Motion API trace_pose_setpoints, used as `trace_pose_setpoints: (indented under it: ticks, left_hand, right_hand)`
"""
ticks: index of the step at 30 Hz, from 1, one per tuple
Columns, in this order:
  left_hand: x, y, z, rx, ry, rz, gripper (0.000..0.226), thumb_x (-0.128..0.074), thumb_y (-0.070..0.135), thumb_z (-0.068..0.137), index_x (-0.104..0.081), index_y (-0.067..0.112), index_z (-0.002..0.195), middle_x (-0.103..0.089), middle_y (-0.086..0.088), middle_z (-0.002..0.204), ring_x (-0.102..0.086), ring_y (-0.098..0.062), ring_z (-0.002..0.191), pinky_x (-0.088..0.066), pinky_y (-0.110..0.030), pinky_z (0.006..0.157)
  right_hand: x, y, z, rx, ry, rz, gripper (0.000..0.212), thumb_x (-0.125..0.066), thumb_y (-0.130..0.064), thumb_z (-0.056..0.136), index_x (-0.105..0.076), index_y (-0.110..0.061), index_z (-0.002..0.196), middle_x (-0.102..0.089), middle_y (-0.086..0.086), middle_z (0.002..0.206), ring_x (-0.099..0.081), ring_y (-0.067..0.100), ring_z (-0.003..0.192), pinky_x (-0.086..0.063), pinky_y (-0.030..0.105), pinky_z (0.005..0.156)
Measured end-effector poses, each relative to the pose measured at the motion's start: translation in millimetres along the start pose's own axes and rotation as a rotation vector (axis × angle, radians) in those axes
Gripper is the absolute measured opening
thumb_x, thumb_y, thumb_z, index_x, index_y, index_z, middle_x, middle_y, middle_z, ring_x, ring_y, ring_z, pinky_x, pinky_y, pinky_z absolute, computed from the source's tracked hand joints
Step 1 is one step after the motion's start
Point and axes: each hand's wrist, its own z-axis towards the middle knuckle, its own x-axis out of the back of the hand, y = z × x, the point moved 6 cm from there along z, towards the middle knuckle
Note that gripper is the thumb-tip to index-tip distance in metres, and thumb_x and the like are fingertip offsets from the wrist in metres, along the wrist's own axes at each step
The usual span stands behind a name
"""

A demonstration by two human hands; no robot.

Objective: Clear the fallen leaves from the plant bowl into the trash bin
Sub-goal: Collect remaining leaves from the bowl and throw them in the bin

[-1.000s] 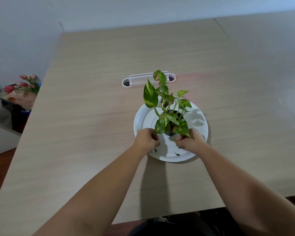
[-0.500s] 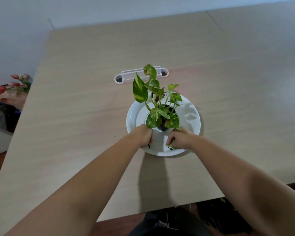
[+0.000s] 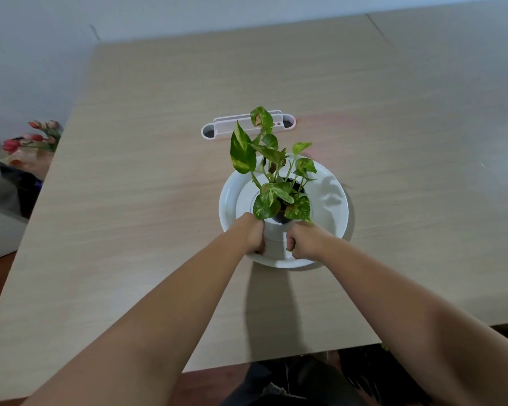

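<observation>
— what's different from a second ago?
— my left hand (image 3: 251, 234) and my right hand (image 3: 301, 241) have curled into fists and drawn closer together over the near part of the white plant bowl (image 3: 332, 212), just in front of the plant (image 3: 272, 183).
— and the loose bits in the bowl?
— the small leaf scraps that lay between my hands near the bowl's front rim no longer show; my fists cover that spot.

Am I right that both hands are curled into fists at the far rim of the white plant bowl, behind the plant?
Not quite. The head view shows the left hand and right hand curled at the near rim of the white plant bowl, in front of the plant, on the person's side. The rest is right.
</observation>
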Motion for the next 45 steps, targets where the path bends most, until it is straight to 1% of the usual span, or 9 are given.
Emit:
trace_pose_setpoints:
  ticks: [5, 9, 13, 17, 21, 32, 35, 41, 45]
  left_hand:
    - [-3, -3, 0, 0.021, 0.002, -0.12, 0.007, -0.067, 0.013, 0.072, -0.068, 0.015, 0.078, -0.072, -0.008, 0.095, -0.06, -0.021, 0.083, -0.054, -0.033, 0.077]
    - [-1, -3, -2, 0.016, 0.076, -0.153, 0.017, -0.065, 0.012, 0.07, -0.054, 0.018, 0.059, -0.066, -0.007, 0.078, -0.056, -0.019, 0.075, -0.051, -0.032, 0.067]
    - [2, -2, -16, 0.068, 0.155, -0.488, 0.025, -0.071, 0.01, 0.064, -0.053, 0.021, 0.05, -0.057, 0.008, 0.057, -0.052, -0.008, 0.057, -0.039, -0.014, 0.045]
    - [-14, 17, -42, 0.155, 0.179, -0.917, 0.018, -0.072, 0.005, 0.062, -0.063, 0.019, 0.056, -0.061, 0.005, 0.054, -0.055, -0.008, 0.051, -0.044, -0.019, 0.051]
    - [-36, 72, -58, 0.118, 0.138, -1.061, 0.017, -0.072, 0.002, 0.059, -0.063, 0.017, 0.056, -0.064, -0.001, 0.056, -0.058, -0.014, 0.054, -0.049, -0.024, 0.057]
    - [-119, 322, -67, -0.201, -0.176, -0.811, 0.014, -0.074, 0.009, 0.063, -0.066, 0.02, 0.058, -0.065, 0.003, 0.058, -0.059, -0.009, 0.054, -0.048, -0.017, 0.057]
    - [-155, 371, -68, -0.265, -0.229, -0.652, 0.015, -0.078, 0.013, 0.066, -0.066, 0.022, 0.062, -0.062, 0.01, 0.056, -0.056, -0.002, 0.049, -0.041, -0.012, 0.044]
    - [-218, 420, -52, -0.271, -0.268, -0.442, 0.008, -0.077, 0.018, 0.074, -0.073, 0.024, 0.078, -0.066, 0.011, 0.07, -0.063, -0.006, 0.069, -0.04, -0.01, 0.052]
    - [-245, 429, -35, -0.217, -0.309, -0.455, 0.032, -0.074, 0.024, 0.081, -0.071, 0.018, 0.112, -0.073, 0.0, 0.109, -0.066, -0.013, 0.096, -0.047, -0.019, 0.077]
  right_hand:
    - [-1, 9, -6, -0.08, 0.014, 0.094, 0.015, -0.064, -0.012, 0.074, -0.057, -0.026, 0.073, -0.056, -0.007, 0.101, -0.042, 0.008, 0.094, -0.041, 0.018, 0.072]
    - [21, 21, -12, -0.166, 0.215, 0.317, 0.016, -0.054, -0.003, 0.074, -0.048, -0.018, 0.069, -0.048, -0.008, 0.077, -0.038, 0.008, 0.064, -0.032, 0.013, 0.053]
    - [38, 53, -43, -0.308, 0.351, 0.821, 0.018, -0.075, -0.005, 0.07, -0.066, -0.018, 0.061, -0.07, 0.001, 0.067, -0.061, 0.013, 0.061, -0.053, 0.028, 0.066]
    - [34, 86, -81, -0.3, 0.464, 1.3, 0.017, -0.07, 0.005, 0.076, -0.065, -0.006, 0.065, -0.062, 0.008, 0.064, -0.057, 0.015, 0.058, -0.051, 0.023, 0.06]
    - [20, 125, -127, -0.334, 0.554, 1.651, 0.019, -0.061, 0.009, 0.082, -0.06, -0.004, 0.069, -0.063, 0.001, 0.053, -0.057, 0.011, 0.052, -0.051, 0.014, 0.052]
    - [-68, 277, -315, -0.685, 0.925, 1.733, 0.013, -0.065, 0.009, 0.079, -0.065, -0.001, 0.072, -0.065, 0.008, 0.064, -0.063, 0.016, 0.063, -0.056, 0.019, 0.057]
    - [-99, 309, -349, -0.851, 0.921, 1.656, 0.011, -0.069, 0.007, 0.078, -0.068, -0.002, 0.072, -0.066, 0.013, 0.076, -0.064, 0.02, 0.069, -0.057, 0.022, 0.06]
    - [-151, 349, -376, -1.117, 0.857, 1.634, 0.015, -0.068, 0.006, 0.077, -0.073, -0.008, 0.074, -0.07, 0.015, 0.088, -0.068, 0.024, 0.079, -0.057, 0.028, 0.062]
    - [-171, 358, -377, -1.165, 0.776, 1.801, 0.015, -0.061, 0.004, 0.082, -0.068, -0.005, 0.093, -0.065, 0.018, 0.115, -0.063, 0.027, 0.096, -0.053, 0.034, 0.072]
